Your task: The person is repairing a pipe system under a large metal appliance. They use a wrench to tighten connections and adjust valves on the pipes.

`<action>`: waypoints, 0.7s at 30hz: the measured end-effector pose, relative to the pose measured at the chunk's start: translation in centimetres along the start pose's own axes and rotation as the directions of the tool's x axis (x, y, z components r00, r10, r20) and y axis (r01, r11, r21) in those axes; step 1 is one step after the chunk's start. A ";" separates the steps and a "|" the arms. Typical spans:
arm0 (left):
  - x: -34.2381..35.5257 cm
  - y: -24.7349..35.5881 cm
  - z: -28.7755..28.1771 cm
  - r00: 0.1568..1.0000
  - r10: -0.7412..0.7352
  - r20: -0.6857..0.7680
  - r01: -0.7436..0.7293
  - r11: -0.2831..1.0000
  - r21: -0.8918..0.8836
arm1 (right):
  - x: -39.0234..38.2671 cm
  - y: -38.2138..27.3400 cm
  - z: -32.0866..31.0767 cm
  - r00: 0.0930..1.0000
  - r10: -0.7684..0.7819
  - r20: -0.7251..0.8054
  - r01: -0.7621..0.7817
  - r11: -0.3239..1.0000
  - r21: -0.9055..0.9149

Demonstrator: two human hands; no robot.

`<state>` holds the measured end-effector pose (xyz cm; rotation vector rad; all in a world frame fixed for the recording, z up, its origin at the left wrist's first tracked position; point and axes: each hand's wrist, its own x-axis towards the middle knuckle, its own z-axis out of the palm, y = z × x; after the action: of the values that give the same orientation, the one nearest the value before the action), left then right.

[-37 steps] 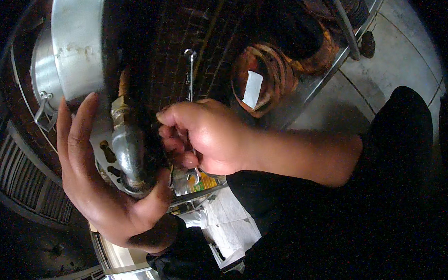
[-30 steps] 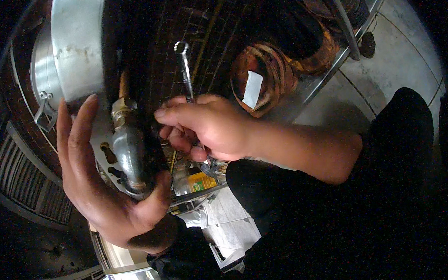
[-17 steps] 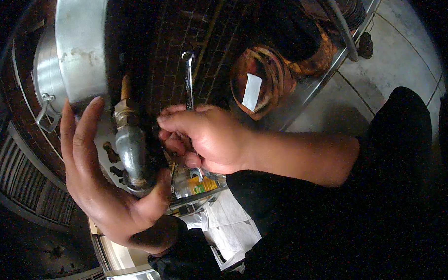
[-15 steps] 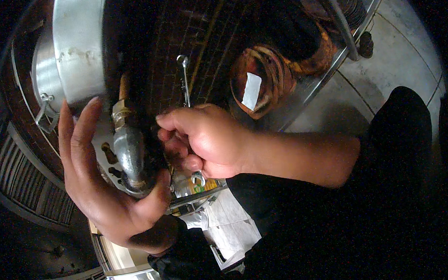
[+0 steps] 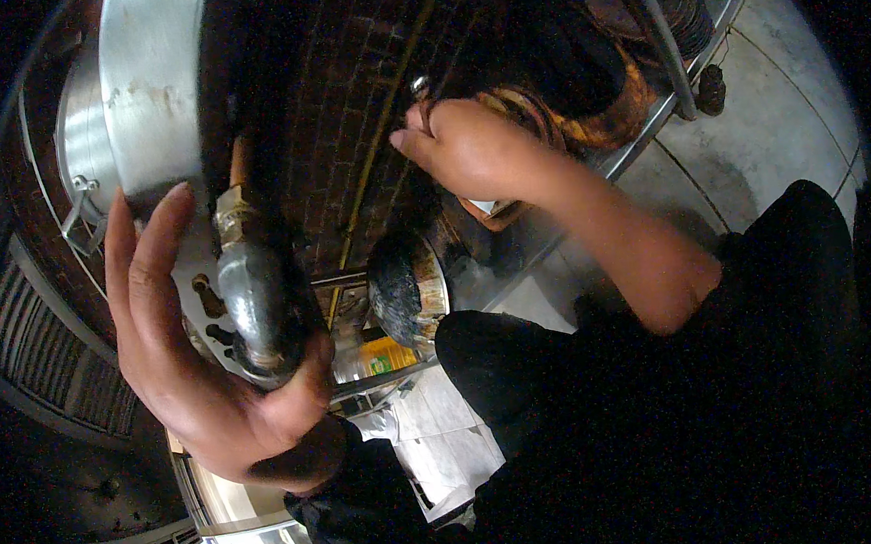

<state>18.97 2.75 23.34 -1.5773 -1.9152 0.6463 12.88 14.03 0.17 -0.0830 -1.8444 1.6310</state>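
My left hand [image 5: 200, 400] curls round a grey metal pipe elbow [image 5: 247, 298], thumb against its lower end and two long fingers stretched up along its left side. A brass-coloured nut [image 5: 231, 220] joins the elbow to a thin copper-coloured tube [image 5: 239, 166] above. Farther right, my right hand [image 5: 484, 153] is closed, slightly blurred, on a wrench [image 5: 419, 84]. Only the wrench's shiny end shows past the fingers; the rest is hidden in the hand. This hand is apart from the elbow, in front of a rusty round piece [image 5: 521, 106].
A large silver round metal vessel [image 5: 151, 80] stands at upper left. A soot-black bowl [image 5: 398, 292] and a container of yellow liquid [image 5: 386, 355] sit below, beyond my knee. A metal frame rail [image 5: 647, 135] crosses at right above floor tiles [image 5: 784, 97]. Dark brickwork [image 5: 339, 112] lies behind.
My right hand has moved up and to the right with the wrench, away from the elbow, uncovering the black bowl. My left hand has stayed at the elbow.
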 end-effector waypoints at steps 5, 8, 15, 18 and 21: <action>0.7 -0.1 -0.4 0.998 0.040 -0.051 -0.042 0.998 -0.042 | -2.6 -6.3 -4.2 1.000 -0.008 -0.015 0.016 0.694 0.719; 0.8 0.1 -0.4 0.999 0.036 -0.030 -0.037 0.999 -0.031 | -4.4 -7.6 -4.3 0.980 -0.086 -0.179 0.194 0.609 0.769; 0.1 -0.3 -0.2 0.999 0.017 -0.035 -0.020 0.996 -0.086 | -5.9 -8.3 -2.3 0.882 -0.297 -0.365 0.462 0.691 0.556; 0.3 -0.2 -0.3 0.998 0.030 -0.051 -0.033 0.998 -0.061 | -5.8 -8.3 -1.1 0.684 -0.467 -0.561 0.692 0.658 0.295; 0.5 -0.1 -0.4 0.998 0.037 -0.052 -0.041 0.997 -0.069 | -6.8 -8.9 -0.2 0.591 -0.544 -0.595 0.761 0.621 0.188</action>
<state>19.14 3.25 23.77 -1.6623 -1.8929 0.5554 21.59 9.15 5.33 0.3455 -0.8983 1.2450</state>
